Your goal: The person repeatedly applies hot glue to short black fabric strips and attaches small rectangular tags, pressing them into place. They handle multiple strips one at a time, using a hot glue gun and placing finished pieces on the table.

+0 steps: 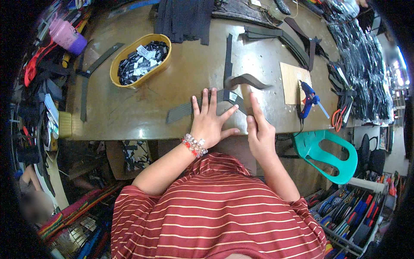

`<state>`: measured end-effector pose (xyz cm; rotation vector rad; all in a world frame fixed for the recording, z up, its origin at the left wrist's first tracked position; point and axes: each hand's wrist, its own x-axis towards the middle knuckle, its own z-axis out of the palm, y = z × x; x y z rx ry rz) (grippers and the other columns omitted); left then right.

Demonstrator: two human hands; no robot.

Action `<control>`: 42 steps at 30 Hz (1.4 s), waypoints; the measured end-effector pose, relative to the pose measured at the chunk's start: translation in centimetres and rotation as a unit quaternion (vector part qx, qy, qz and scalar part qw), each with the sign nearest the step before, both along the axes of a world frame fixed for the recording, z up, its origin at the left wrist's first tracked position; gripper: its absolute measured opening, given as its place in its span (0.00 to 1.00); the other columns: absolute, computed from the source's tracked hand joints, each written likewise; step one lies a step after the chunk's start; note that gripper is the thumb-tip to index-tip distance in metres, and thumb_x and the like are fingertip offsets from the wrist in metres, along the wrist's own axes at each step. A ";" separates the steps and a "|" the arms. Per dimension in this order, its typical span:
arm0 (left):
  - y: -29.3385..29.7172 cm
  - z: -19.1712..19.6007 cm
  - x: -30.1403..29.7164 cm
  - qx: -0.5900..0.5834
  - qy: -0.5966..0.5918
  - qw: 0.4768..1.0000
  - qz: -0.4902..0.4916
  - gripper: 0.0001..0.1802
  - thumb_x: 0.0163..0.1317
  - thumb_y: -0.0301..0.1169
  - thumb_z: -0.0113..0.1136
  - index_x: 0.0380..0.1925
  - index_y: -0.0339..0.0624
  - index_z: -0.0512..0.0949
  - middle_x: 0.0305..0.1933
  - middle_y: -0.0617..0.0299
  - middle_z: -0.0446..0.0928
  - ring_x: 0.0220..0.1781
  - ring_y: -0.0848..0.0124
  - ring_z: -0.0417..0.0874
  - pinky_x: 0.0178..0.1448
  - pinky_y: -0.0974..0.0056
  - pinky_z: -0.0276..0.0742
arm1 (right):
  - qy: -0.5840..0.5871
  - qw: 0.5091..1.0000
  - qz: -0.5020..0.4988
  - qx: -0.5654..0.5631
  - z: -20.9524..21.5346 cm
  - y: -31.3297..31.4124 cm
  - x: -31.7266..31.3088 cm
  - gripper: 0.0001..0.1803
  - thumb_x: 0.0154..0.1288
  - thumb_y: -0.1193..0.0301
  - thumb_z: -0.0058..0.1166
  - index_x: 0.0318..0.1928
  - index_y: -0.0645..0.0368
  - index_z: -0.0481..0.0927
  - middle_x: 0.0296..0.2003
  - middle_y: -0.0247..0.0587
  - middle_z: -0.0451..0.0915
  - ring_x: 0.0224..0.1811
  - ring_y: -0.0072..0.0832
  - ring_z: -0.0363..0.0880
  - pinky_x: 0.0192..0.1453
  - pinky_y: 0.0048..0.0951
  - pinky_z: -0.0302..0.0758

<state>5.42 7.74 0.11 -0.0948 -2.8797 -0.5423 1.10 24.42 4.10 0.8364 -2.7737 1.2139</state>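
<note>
My left hand (208, 123) lies flat with fingers spread, pressing on a dark grey webbing strap (177, 113) near the table's front edge. Just right of its fingertips, a black piece with a small white label (233, 97) sits on the strap. My right hand (261, 133) grips the handle of a hammer, index finger stretched along it. The hammer head (248, 80) is smeared by motion and hovers close to the label. Whether it touches anything, I cannot tell.
A yellow tub (113, 69) of black and white labels stands at the left. To the right are a wooden board (288, 80), a blue glue gun (307, 101) and orange-handled scissors (338, 118). Black straps (183, 21) lie at the back. A turquoise stool (349, 162) stands beside the table.
</note>
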 end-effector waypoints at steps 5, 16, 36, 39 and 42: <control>0.1 -0.5 -0.2 0.008 -0.004 1.000 0.004 0.37 0.53 0.68 0.53 0.62 0.72 0.70 0.75 0.35 0.40 0.76 0.37 0.39 0.70 0.28 0.35 | -0.030 0.997 0.039 0.068 1.6 -1.4 -3.0 0.29 0.71 0.69 0.45 0.71 0.48 0.58 0.59 0.54 0.72 0.51 0.48 0.80 0.51 0.40 0.76; -4.6 5.5 1.0 0.178 0.067 0.981 -0.029 0.09 0.54 0.24 0.56 0.35 0.47 0.79 0.29 0.60 0.70 0.34 0.62 0.74 0.39 0.60 0.74 | 0.224 0.931 -0.230 0.171 -4.9 3.9 -15.0 0.32 0.60 0.70 0.60 0.65 0.38 0.68 0.35 0.44 0.77 0.36 0.43 0.77 0.40 0.41 0.73; -25.3 5.5 -10.1 0.646 0.182 0.742 0.001 0.10 0.64 0.28 0.57 0.42 0.34 0.78 0.39 0.58 0.81 0.37 0.71 0.81 0.43 0.69 0.80 | 0.215 0.938 -0.181 0.202 -3.9 2.8 -13.9 0.26 0.60 0.66 0.60 0.60 0.44 0.73 0.39 0.39 0.76 0.45 0.39 0.74 0.47 0.39 0.73; -19.3 6.1 -19.1 0.297 0.021 0.948 0.112 0.15 0.56 0.37 0.68 0.31 0.34 0.81 0.31 0.50 0.83 0.33 0.66 0.84 0.40 0.64 0.80 | 0.210 0.940 -0.182 0.200 -3.9 2.8 -13.9 0.25 0.61 0.66 0.58 0.60 0.44 0.73 0.39 0.41 0.76 0.43 0.41 0.75 0.47 0.39 0.74; -18.7 5.1 -23.1 -0.029 -0.099 0.980 0.170 0.19 0.49 0.39 0.72 0.33 0.34 0.82 0.41 0.41 0.81 0.45 0.49 0.83 0.50 0.54 0.80 | 0.244 0.934 -0.173 0.196 -4.1 3.0 -14.0 0.26 0.58 0.66 0.61 0.59 0.44 0.74 0.38 0.40 0.75 0.41 0.39 0.74 0.45 0.39 0.73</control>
